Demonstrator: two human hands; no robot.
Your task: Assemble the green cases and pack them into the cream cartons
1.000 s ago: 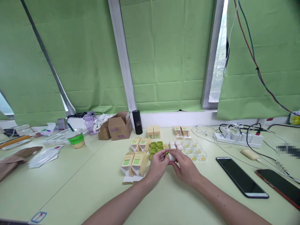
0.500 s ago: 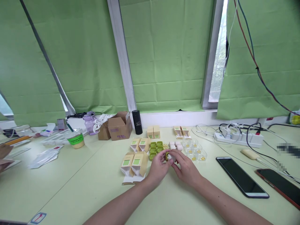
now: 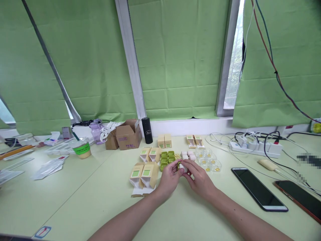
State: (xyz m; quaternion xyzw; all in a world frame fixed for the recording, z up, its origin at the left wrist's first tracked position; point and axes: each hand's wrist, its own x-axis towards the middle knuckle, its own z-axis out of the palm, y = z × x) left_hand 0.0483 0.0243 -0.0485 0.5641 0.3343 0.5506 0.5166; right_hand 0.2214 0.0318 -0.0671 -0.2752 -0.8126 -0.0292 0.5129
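Observation:
A small green-and-white piece (image 3: pixel 182 168) is pinched between my two hands above the table. Its olive-green part faces my left hand (image 3: pixel 169 177), whose thumb presses on it. The fingers of my right hand (image 3: pixel 200 177) are closed around its white part and cover much of it. Just beyond my left hand stand several olive-green square cups (image 3: pixel 164 160), with tiny yellowish pieces (image 3: pixel 177 156) next to them. White-pink rounded blocks (image 3: pixel 188 155) lie behind my right hand. Clear plastic cups with yellow centres (image 3: pixel 207 161) are grouped to its right.
Kraft boxes with green labels (image 3: pixel 147 173) stand left of my hands, more small boxes (image 3: pixel 164 141) behind. Two phones (image 3: pixel 258 189) and a power strip with cables (image 3: pixel 255 149) lie right. Farther left are a drink cup (image 3: pixel 82 149), a cardboard box (image 3: pixel 129 135) and a black bottle (image 3: pixel 146 130).
The held piece has tilted slightly between my fingers, while both hands stay almost in place. At the left edge, another person's hand has gone out of view.

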